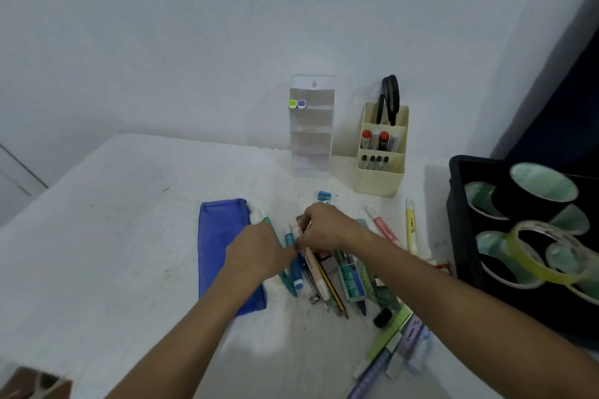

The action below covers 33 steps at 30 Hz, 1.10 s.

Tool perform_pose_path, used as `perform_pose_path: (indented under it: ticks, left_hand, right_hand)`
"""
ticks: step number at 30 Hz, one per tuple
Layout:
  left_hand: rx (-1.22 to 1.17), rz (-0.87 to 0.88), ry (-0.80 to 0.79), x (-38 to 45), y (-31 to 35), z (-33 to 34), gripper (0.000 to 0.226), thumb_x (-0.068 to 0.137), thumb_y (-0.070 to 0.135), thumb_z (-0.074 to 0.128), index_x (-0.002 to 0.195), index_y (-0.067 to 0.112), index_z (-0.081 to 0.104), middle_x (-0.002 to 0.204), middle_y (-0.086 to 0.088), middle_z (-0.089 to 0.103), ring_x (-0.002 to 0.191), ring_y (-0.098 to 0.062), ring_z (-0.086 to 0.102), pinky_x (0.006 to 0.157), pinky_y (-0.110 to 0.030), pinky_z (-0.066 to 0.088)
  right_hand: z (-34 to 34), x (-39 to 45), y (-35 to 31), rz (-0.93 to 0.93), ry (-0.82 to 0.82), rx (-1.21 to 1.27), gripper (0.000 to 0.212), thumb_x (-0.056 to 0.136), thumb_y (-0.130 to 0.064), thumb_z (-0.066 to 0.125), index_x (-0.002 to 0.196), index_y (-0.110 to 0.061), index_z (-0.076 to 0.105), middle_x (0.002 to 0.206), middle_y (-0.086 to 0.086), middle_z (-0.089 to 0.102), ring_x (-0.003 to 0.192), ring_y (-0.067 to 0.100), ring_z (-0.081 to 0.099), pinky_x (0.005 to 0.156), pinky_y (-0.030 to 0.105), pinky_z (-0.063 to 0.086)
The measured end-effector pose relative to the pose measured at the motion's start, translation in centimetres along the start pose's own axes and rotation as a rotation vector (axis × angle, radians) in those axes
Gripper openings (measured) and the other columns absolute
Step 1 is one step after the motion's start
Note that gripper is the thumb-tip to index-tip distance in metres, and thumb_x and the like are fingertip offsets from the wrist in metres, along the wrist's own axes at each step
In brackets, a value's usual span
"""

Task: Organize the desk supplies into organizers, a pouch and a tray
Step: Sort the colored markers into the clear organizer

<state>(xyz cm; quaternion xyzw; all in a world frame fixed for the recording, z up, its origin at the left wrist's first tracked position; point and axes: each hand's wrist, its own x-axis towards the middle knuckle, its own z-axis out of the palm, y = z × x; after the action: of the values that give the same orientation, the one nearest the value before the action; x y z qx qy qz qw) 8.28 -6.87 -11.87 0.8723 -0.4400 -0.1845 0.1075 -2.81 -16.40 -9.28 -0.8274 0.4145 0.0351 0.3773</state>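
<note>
Both hands meet over a pile of pens (324, 285) in the middle of the white desk. My right hand (324, 223) pinches the white top end of a cream pen (311, 264) that lies in the pile. My left hand (256, 253) is curled with its fingertips against the same pen; its grip is hidden. A flat blue pouch (220, 236) lies just left of the hands. At the back wall stand a clear tiered organizer (311, 146) and a cream organizer (381, 175) with markers and scissors. A black tray (457, 220) with tape rolls is at the right.
A blue sharpener (324, 195) lies beyond the hands. Pink (385, 227) and yellow (410, 227) highlighters lie to the right, near the tray. A staples box (351, 282), a small black cap (382, 317) and pastel highlighters (398, 347) are under my right forearm. The desk's left part is bare.
</note>
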Motion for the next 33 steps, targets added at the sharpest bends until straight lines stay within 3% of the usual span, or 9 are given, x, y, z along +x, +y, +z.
perform_pose_path:
  ticks: [6, 9, 16, 19, 22, 27, 30, 33]
  left_hand:
    - [-0.007, -0.041, -0.054, -0.1, 1.0, -0.3, 0.037, 0.08, 0.049, 0.063, 0.071, 0.017, 0.046, 0.069, 0.003, 0.054, 0.058, -0.012, 0.051, 0.048, -0.023, 0.037]
    - [-0.058, -0.05, -0.033, -0.1, 1.1, -0.3, 0.036, 0.084, 0.047, 0.058, 0.071, 0.016, 0.047, 0.068, 0.002, 0.054, 0.058, -0.012, 0.051, 0.048, -0.023, 0.037]
    - [-0.426, 0.138, 0.255, 0.6, 1.9, -5.5, 0.017, 0.089, 0.015, 0.055, 0.105, 0.015, 0.063, 0.085, -0.009, 0.068, 0.067, -0.024, 0.067, 0.063, -0.039, 0.058]
    - [-0.525, 0.203, 0.394, 0.8, 3.0, -9.4, 0.019, 0.084, 0.018, 0.059, 0.096, 0.026, 0.071, 0.076, -0.003, 0.07, 0.067, -0.023, 0.068, 0.067, -0.042, 0.059]
    - [-0.47, 0.329, 0.478, 1.0, 4.5, -12.8, 0.011, 0.088, 0.029, 0.061, 0.091, 0.027, 0.071, 0.072, -0.001, 0.07, 0.067, -0.022, 0.068, 0.07, -0.041, 0.058]
    - [-0.332, 0.501, 0.621, 1.5, 6.9, -16.5, 0.023, 0.09, 0.034, 0.062, 0.107, 0.019, 0.063, 0.086, 0.003, 0.067, 0.071, -0.017, 0.068, 0.072, -0.032, 0.054]
    - [-0.242, 0.592, 0.698, 1.9, 8.1, -17.6, 0.023, 0.089, 0.033, 0.063, 0.104, 0.015, 0.066, 0.085, 0.0, 0.07, 0.073, -0.017, 0.067, 0.072, -0.032, 0.053]
    - [-0.19, 0.621, 0.68, 2.8, 8.9, -17.7, 0.026, 0.088, 0.032, 0.066, 0.106, 0.013, 0.068, 0.086, -0.003, 0.071, 0.076, -0.018, 0.066, 0.075, -0.031, 0.053]
  right_hand:
    - [-1.6, -0.5, 1.2, 0.027, 0.001, 0.344, 0.041, 0.08, -0.008, 0.074, 0.117, -0.005, 0.057, 0.091, 0.024, 0.07, 0.048, 0.016, 0.062, 0.052, 0.028, 0.056]
    - [-1.8, -0.7, 1.6, 0.007, 0.008, 0.413, 0.042, 0.084, -0.01, 0.071, 0.124, -0.004, 0.057, 0.089, 0.022, 0.072, 0.057, 0.021, 0.066, 0.064, 0.035, 0.061]
    - [-6.5, -2.1, -0.2, -0.138, 0.157, 0.518, 0.037, 0.086, -0.011, 0.069, 0.121, -0.003, 0.059, 0.095, 0.013, 0.07, 0.077, 0.019, 0.068, 0.067, 0.023, 0.059]
    - [-9.3, -2.6, -1.4, -0.228, 0.276, 0.505, 0.03, 0.085, -0.013, 0.07, 0.114, -0.003, 0.065, 0.096, 0.012, 0.071, 0.085, 0.024, 0.069, 0.075, 0.026, 0.059]
    - [-11.8, -3.1, -2.5, -0.317, 0.441, 0.492, 0.024, 0.084, -0.012, 0.071, 0.107, -0.007, 0.069, 0.095, 0.005, 0.071, 0.082, 0.018, 0.069, 0.068, 0.017, 0.055]
    - [-15.2, -3.5, -3.5, -0.436, 0.696, 0.403, 0.017, 0.083, -0.016, 0.073, 0.099, -0.014, 0.071, 0.081, -0.013, 0.065, 0.063, -0.004, 0.062, 0.055, 0.006, 0.045]
    - [-15.8, -3.2, -3.8, -0.503, 0.825, 0.352, 0.017, 0.081, -0.016, 0.073, 0.098, -0.014, 0.072, 0.084, -0.015, 0.067, 0.072, -0.001, 0.065, 0.065, 0.011, 0.05]
    - [-15.4, -2.1, -3.9, -0.545, 0.868, 0.298, 0.02, 0.081, -0.012, 0.073, 0.101, -0.014, 0.072, 0.094, -0.004, 0.069, 0.078, 0.007, 0.066, 0.072, 0.01, 0.051]
